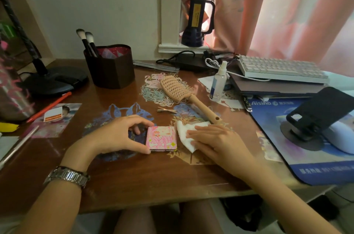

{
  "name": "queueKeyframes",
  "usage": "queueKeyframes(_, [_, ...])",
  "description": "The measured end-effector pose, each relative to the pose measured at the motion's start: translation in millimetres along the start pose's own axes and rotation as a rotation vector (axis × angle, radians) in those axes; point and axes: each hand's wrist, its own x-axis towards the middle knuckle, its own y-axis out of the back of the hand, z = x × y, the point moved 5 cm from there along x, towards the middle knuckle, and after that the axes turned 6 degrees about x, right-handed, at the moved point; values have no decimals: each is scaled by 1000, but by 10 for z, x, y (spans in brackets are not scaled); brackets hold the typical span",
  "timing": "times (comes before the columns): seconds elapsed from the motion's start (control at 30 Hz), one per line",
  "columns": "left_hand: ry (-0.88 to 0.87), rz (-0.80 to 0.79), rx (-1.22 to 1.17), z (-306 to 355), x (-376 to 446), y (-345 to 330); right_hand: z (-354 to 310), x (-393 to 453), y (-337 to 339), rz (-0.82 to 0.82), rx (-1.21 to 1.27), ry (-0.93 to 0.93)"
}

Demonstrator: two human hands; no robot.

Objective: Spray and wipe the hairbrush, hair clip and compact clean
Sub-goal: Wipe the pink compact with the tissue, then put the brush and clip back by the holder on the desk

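Compact (161,138) in left grip (122,134) (closed), wipe (188,134) beside

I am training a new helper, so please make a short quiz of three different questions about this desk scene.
1. True or false: the left hand grips the compact.
2. What lies under the right hand? A) white wipe B) hair clip C) spray bottle
3. Fill in: the hairbrush lies on the ____ with bristles up.

Key: 1 true; 2 A; 3 desk.
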Motion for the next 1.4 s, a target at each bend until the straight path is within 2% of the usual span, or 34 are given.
queueKeyframes(0.23, [-27, -7, 17, -50, 17, -7, 33, -156, 585, 207, -39, 3])
queueKeyframes(0.4, [-72, 135, -12, 57, 98, 52, 316, -327, 907, 307, -105, -50])
queueKeyframes(0.53, [-119, 158, 72, 375, 226, 99, 534, -368, 946, 315, -163, -92])
queueKeyframes(0.87, [-213, 59, 144, 972, 601, -124, 895, -375, 689, 147, -334, -149])
queueKeyframes(1.07, [-208, -1, 149, 1084, 698, -211, 1025, -447, 539, -4, -154, -326])
queueKeyframes(1.4, [-206, -62, 95, 1071, 746, -288, 1072, -496, 359, -408, -156, -367])
